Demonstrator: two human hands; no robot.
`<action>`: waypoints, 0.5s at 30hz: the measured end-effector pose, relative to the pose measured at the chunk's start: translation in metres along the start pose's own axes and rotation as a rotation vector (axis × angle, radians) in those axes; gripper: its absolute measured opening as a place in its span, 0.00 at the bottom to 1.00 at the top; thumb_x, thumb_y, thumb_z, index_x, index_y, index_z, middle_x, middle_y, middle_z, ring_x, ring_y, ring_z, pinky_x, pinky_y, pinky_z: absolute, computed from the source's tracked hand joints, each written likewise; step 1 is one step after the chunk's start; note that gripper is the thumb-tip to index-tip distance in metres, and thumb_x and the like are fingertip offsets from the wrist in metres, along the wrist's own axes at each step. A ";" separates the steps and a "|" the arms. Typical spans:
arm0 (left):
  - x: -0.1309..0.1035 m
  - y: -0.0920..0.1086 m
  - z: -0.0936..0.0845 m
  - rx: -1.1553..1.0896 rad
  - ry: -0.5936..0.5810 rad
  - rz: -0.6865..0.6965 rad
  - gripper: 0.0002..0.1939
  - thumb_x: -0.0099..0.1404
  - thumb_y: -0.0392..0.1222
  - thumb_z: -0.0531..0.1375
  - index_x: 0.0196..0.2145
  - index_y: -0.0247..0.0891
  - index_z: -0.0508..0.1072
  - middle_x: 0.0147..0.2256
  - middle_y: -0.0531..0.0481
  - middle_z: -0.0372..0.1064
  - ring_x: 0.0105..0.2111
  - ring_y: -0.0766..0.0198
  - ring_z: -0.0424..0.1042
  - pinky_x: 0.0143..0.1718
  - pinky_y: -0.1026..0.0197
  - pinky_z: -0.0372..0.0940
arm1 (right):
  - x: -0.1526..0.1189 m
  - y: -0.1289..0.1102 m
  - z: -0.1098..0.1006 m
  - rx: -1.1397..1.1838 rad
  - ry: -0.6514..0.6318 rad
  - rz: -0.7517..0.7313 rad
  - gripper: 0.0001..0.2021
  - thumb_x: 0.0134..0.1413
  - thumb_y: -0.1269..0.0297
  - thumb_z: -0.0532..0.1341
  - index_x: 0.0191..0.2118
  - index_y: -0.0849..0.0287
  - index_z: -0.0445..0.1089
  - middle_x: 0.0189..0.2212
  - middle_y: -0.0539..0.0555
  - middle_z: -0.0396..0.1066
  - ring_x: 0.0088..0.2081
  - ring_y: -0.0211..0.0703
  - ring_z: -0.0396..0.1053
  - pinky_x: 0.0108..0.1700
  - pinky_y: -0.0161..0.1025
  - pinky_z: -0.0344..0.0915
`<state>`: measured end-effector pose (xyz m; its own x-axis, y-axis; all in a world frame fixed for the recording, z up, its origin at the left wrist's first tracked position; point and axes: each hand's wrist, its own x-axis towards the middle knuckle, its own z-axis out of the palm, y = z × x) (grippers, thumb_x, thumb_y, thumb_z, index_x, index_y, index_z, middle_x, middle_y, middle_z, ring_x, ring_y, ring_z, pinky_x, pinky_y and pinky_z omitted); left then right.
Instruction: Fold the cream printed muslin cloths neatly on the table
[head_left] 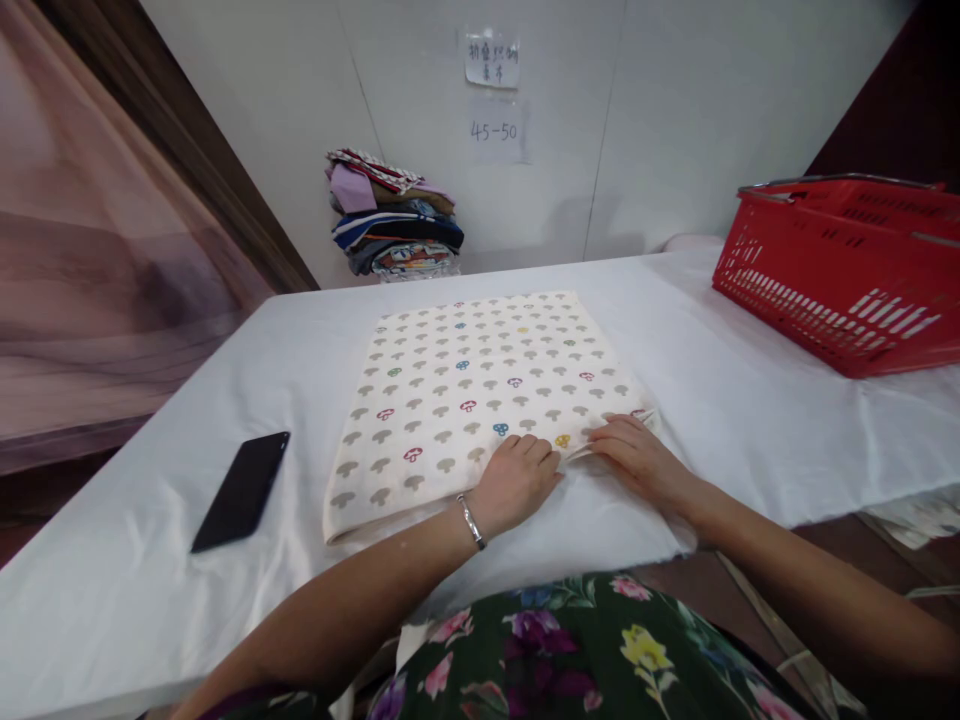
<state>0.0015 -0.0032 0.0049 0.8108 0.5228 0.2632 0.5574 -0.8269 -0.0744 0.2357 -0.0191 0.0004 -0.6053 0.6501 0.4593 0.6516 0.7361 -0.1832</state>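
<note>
A cream cloth [480, 385] printed with grey and coloured mushrooms lies folded flat on the white-covered table. My left hand [517, 483], with a silver bracelet at the wrist, has its fingers curled over the cloth's near edge. Farther right, my right hand [637, 460] grips the same edge close to the near right corner, where the layers are bunched and slightly lifted. Both thumbs are mostly hidden from view.
A black phone [241, 492] lies on the white tablecloth [157, 560] at the left. At the right stands a red plastic basket [832, 290]. Several folded fabrics [397, 215] are stacked beyond the far edge. Paper signs [495, 130] hang on the wall.
</note>
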 end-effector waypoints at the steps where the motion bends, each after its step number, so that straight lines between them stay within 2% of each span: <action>1: 0.000 0.001 0.000 -0.008 -0.002 -0.015 0.10 0.64 0.47 0.54 0.37 0.37 0.65 0.34 0.49 0.63 0.36 0.60 0.62 0.36 0.57 0.56 | 0.000 0.000 0.000 0.000 0.007 0.000 0.10 0.57 0.73 0.50 0.40 0.58 0.66 0.38 0.56 0.70 0.41 0.43 0.66 0.49 0.52 0.60; 3: -0.001 0.001 0.000 0.009 -0.004 -0.055 0.12 0.63 0.48 0.55 0.39 0.37 0.65 0.35 0.49 0.63 0.37 0.59 0.62 0.36 0.57 0.56 | 0.000 -0.001 -0.001 -0.006 0.020 0.007 0.09 0.57 0.73 0.51 0.39 0.58 0.67 0.38 0.57 0.70 0.40 0.43 0.66 0.46 0.49 0.63; 6: -0.001 -0.001 0.001 0.076 -0.005 -0.099 0.04 0.65 0.38 0.52 0.37 0.37 0.65 0.34 0.49 0.63 0.36 0.59 0.62 0.35 0.57 0.56 | -0.001 0.000 -0.001 -0.038 0.043 0.013 0.08 0.57 0.72 0.52 0.39 0.59 0.67 0.39 0.57 0.70 0.41 0.44 0.66 0.42 0.45 0.66; 9: -0.003 -0.003 -0.001 0.093 -0.003 -0.098 0.07 0.65 0.32 0.49 0.38 0.38 0.64 0.33 0.48 0.63 0.35 0.60 0.62 0.35 0.57 0.57 | -0.002 0.003 0.000 -0.070 0.056 0.006 0.09 0.58 0.72 0.51 0.39 0.58 0.67 0.38 0.57 0.70 0.40 0.43 0.67 0.41 0.44 0.66; 12: -0.006 -0.006 -0.004 0.083 0.013 -0.114 0.10 0.64 0.30 0.49 0.41 0.38 0.63 0.34 0.48 0.63 0.35 0.60 0.63 0.35 0.57 0.58 | -0.001 0.003 0.001 -0.067 0.057 -0.002 0.10 0.58 0.72 0.51 0.40 0.58 0.67 0.37 0.56 0.71 0.38 0.43 0.67 0.39 0.43 0.67; 15: -0.011 -0.009 -0.004 0.072 0.020 -0.108 0.10 0.62 0.28 0.49 0.40 0.38 0.63 0.35 0.48 0.64 0.34 0.61 0.63 0.34 0.58 0.59 | 0.000 0.002 0.003 -0.080 0.063 0.002 0.10 0.58 0.72 0.50 0.41 0.58 0.67 0.37 0.56 0.71 0.38 0.43 0.67 0.39 0.43 0.67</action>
<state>-0.0126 -0.0023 0.0064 0.7419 0.6035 0.2921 0.6534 -0.7484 -0.1134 0.2356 -0.0168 -0.0021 -0.5757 0.6364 0.5133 0.6885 0.7160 -0.1156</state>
